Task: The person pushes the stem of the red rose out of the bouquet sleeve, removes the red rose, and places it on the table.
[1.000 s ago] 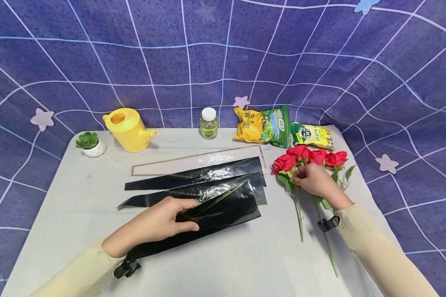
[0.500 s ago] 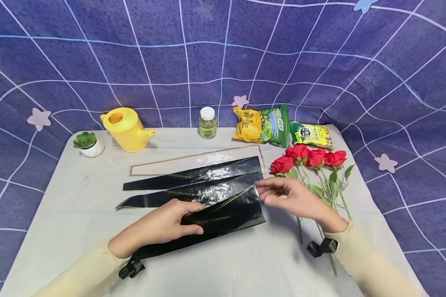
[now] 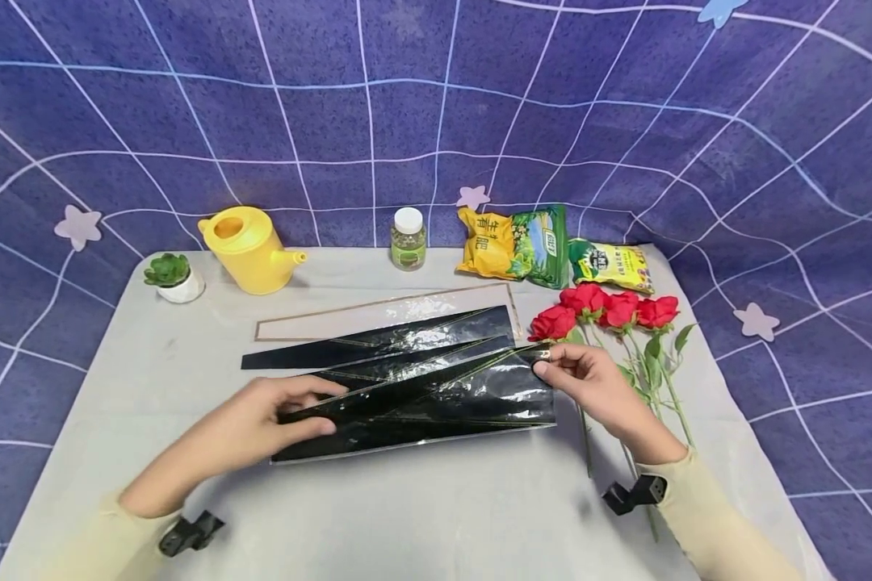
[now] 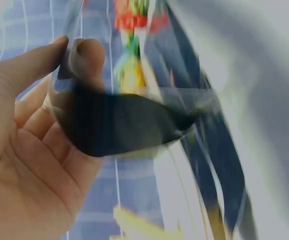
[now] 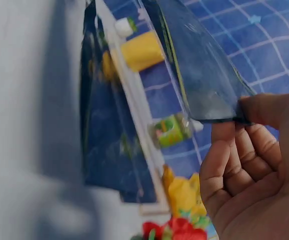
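Note:
Both hands hold a glossy black flower sleeve (image 3: 436, 411) with a thin gold line, stretched crosswise in front of the other sleeves. At its left end, my left hand (image 3: 257, 424) pinches it between thumb and fingers; the left wrist view shows the film's clear edge (image 4: 77, 55) between thumb and fingertip. My right hand (image 3: 596, 383) pinches the upper right corner, and in the right wrist view that sleeve (image 5: 199, 75) hangs from thumb and fingertips. Behind it lie two more black sleeves (image 3: 378, 343), the nearer one partly covered, and a pale sleeve (image 3: 392, 311) with a brown border.
Several red roses (image 3: 552, 323) with long stems lie at the right, partly behind the right hand. Along the back stand a potted succulent (image 3: 178, 282), a yellow watering can (image 3: 250, 254), a white-capped jar (image 3: 408, 242), a yellow-green bag (image 3: 512, 246) and a smaller packet (image 3: 614, 265).
My right hand has left the roses, moved left and now pinches the sleeve's upper right corner. My left hand has slid left to its other end, and the sleeve has shifted right.

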A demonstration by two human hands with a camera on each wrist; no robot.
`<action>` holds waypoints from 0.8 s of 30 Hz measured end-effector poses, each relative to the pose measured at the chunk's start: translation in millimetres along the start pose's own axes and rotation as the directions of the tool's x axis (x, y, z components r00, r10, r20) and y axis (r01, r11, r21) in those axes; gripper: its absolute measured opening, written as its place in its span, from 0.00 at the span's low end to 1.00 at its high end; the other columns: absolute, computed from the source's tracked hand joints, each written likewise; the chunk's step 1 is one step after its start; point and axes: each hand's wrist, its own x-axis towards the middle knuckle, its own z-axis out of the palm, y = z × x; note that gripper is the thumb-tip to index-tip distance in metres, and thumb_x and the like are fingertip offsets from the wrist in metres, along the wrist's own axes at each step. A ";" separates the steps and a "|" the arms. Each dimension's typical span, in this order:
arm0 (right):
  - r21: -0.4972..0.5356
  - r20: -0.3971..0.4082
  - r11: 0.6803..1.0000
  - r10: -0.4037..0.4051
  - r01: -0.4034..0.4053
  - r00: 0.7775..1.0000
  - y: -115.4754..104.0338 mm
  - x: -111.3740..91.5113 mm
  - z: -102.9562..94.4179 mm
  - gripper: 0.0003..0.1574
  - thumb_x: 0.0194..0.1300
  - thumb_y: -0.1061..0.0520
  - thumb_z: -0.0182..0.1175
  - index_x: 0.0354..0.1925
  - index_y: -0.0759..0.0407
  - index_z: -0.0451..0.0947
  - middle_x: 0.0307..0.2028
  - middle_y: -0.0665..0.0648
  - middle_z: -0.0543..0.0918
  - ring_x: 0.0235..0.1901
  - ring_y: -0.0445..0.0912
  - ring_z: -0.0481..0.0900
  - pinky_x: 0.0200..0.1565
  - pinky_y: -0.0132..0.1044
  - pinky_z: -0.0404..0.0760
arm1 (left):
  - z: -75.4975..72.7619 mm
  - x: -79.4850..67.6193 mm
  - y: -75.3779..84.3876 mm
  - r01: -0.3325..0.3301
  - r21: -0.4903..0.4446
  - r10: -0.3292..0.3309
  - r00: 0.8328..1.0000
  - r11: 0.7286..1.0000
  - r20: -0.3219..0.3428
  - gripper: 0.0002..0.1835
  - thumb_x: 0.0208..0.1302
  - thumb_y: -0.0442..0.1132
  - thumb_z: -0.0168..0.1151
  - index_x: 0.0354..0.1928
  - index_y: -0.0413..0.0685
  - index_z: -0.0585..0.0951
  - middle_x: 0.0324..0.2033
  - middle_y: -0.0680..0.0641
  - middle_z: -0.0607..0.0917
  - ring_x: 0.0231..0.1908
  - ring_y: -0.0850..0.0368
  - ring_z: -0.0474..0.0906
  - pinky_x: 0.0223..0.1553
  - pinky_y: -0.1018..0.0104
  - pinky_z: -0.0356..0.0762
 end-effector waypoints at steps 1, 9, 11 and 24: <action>0.005 -0.009 1.000 0.020 -0.020 1.000 3.4 -0.1 -1.7 0.13 0.62 0.54 0.64 0.36 0.65 0.77 0.23 0.55 0.77 0.21 0.45 0.71 0.23 0.33 0.70 | -5.7 -4.8 -4.1 0.012 -0.018 -0.013 1.000 1.000 -0.020 0.18 0.58 0.50 0.65 0.52 0.65 0.78 0.29 0.60 0.82 0.23 0.65 0.75 0.25 0.68 0.73; -0.039 -0.056 0.995 0.086 -0.088 0.995 31.1 4.2 0.2 0.14 0.60 0.50 0.65 0.35 0.61 0.80 0.23 0.57 0.80 0.24 0.54 0.76 0.26 0.41 0.75 | -29.3 -35.5 -35.8 0.172 -0.022 -0.173 0.982 0.985 -0.081 0.09 0.60 0.46 0.64 0.42 0.58 0.82 0.29 0.59 0.84 0.29 0.60 0.80 0.27 0.66 0.76; -0.109 -0.062 0.990 0.084 -0.090 0.995 36.5 5.7 4.6 0.12 0.60 0.49 0.65 0.33 0.57 0.81 0.22 0.56 0.80 0.23 0.56 0.77 0.25 0.42 0.75 | -29.1 -38.8 -45.2 0.192 0.000 -0.192 0.978 0.981 -0.077 0.08 0.61 0.44 0.64 0.42 0.58 0.82 0.30 0.59 0.84 0.30 0.61 0.80 0.27 0.66 0.76; -0.508 -0.059 0.858 -0.118 0.072 0.991 51.5 13.0 34.0 0.08 0.55 0.55 0.69 0.30 0.53 0.78 0.19 0.43 0.76 0.19 0.37 0.74 0.24 0.34 0.73 | -13.6 -43.7 -97.0 0.174 0.353 -0.121 0.979 0.919 -0.166 0.11 0.55 0.33 0.68 0.39 0.57 0.85 0.37 0.59 0.83 0.35 0.63 0.80 0.35 0.61 0.77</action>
